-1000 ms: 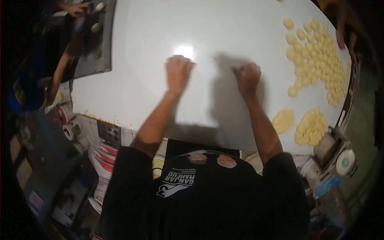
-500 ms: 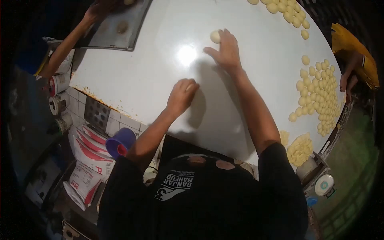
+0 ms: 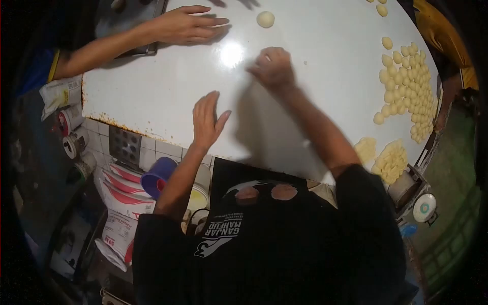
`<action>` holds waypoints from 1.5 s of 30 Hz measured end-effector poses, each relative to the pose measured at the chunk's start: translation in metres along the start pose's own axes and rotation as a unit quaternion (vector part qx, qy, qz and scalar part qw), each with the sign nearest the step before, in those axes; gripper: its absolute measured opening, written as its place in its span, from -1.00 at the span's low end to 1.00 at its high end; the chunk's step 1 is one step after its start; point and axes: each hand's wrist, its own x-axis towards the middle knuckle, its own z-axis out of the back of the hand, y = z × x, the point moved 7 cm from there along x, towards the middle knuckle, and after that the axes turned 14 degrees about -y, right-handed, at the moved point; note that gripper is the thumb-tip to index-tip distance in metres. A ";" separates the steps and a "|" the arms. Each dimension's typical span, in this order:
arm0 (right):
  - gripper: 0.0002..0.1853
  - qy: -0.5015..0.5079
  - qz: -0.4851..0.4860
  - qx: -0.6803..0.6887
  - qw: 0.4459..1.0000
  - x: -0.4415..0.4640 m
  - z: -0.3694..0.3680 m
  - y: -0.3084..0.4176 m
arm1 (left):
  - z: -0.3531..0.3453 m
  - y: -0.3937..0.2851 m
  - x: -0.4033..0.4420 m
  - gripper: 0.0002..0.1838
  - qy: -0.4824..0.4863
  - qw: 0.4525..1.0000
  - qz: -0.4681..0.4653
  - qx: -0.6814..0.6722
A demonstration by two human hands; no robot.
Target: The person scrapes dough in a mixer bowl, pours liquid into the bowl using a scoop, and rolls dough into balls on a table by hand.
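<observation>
A round pale dough ball (image 3: 265,19) rests on the white tabletop (image 3: 315,91), just beyond my right hand (image 3: 274,68). That hand is closed over the table, fingers curled towards the thumb. A small pale patch shows between them, but I cannot make out what it is. Nearer the front edge, my left hand (image 3: 207,122) is open above the tabletop, its thumb apart from the fingers and nothing in it. A co-worker's hand (image 3: 195,25) reaches in from the left, fingers stretched towards the dough ball without touching it.
Many dough balls (image 3: 406,91) cover the table's right side, beside flattened dough (image 3: 391,162). A dark baking tray (image 3: 127,25) stands at the far left. Sacks (image 3: 122,229) and a purple bucket (image 3: 158,175) sit below the front edge. Another person's yellow clothing (image 3: 442,30) shows at right.
My left hand has opened from a fist and shifted left. My right hand has drawn back from the dough ball and closed. The co-worker's hand has come from the tray over the table.
</observation>
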 end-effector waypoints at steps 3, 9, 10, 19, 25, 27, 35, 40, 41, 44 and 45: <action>-0.78 -0.230 -0.028 0.094 0.968 -0.018 0.010 0.036 | -0.004 -0.002 0.020 -0.32 -0.014 0.999 -0.040 0.028; -0.79 -0.278 -0.028 -0.043 0.959 0.027 0.031 -0.004 | -0.003 -0.012 0.003 -0.34 -0.016 0.997 -0.039 0.067; -0.80 -0.289 -0.029 -0.005 0.957 0.011 0.025 0.007 | -0.003 -0.009 0.002 -0.34 -0.020 0.998 -0.039 0.052; -0.83 -0.304 -0.049 0.038 0.951 0.015 0.038 0.014 | -0.007 -0.008 0.007 -0.27 -0.019 0.997 -0.065 0.047; -0.78 -0.206 -0.222 0.305 0.903 0.001 -0.006 0.013 | -0.016 -0.009 0.004 -0.25 -0.005 0.994 -0.077 0.078; -0.63 -0.248 -0.085 0.286 0.922 0.045 0.025 0.006 | -0.012 -0.013 0.010 -0.24 -0.018 0.995 -0.078 0.063; -0.41 -0.163 -0.340 0.316 0.871 -0.127 0.036 0.024 | -0.005 -0.005 0.009 -0.25 -0.019 0.996 -0.083 0.038; -0.45 -0.099 -0.256 0.126 0.953 -0.063 0.069 0.038 | -0.003 -0.007 0.015 -0.21 -0.016 0.997 -0.073 0.015; -0.48 -0.052 -0.261 0.157 0.951 -0.040 0.061 0.042 | -0.002 -0.007 0.012 -0.22 -0.005 0.998 -0.063 0.020; -0.64 -0.292 -0.165 0.273 0.902 0.049 0.084 0.041 | 0.002 -0.008 0.015 -0.30 -0.007 0.997 -0.073 0.013; -0.58 -0.233 -0.160 0.325 0.903 0.066 0.080 0.036 | -0.003 -0.012 0.010 -0.33 -0.004 0.998 -0.063 0.011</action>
